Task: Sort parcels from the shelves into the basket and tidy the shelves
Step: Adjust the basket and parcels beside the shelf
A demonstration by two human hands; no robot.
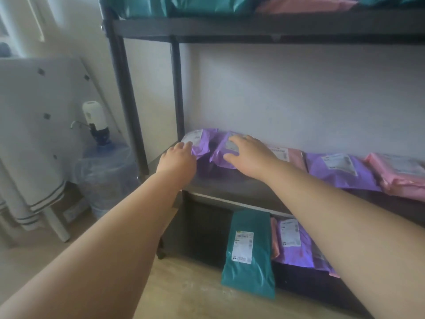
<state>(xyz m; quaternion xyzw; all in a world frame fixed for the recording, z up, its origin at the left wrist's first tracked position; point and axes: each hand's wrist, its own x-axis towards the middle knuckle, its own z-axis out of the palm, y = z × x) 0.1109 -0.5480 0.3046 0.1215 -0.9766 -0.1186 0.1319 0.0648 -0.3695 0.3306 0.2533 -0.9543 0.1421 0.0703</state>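
Two grips at work: both are lying over the far left end of the middle shelf [230,180].
Left grip [178,155]: its fingertips are touching the near edge of the leftmost purple parcel [202,145]; whether they are pinching it cannot be told.
Right grip [249,155]: it is lying flat on the second purple parcel [218,155] with fingers spread and uncurled, clasping nothing.
Step in hand: judged to be gathering or squaring up these two crumpled parcels, which are lying side by side and touching, close to the back wall.
Next move: it is calling for a firm hold on the soft bags, then a carry to the basket, which is not showing in view.
Count, middle shelf: three purple and two pink parcels are lying in a row; the third purple parcel [338,171] is sitting between the inner pink parcel [293,156] and the far-right pink parcel [400,176].
Count, lower shelf: one teal parcel [249,254] is leaning upright at the front; one purple parcel and a sliver of pink are showing to its right.
Count, top shelf: teal and pink parcels are showing, number not determinable.
Also present: one water bottle [103,162] is standing on the floor at left.
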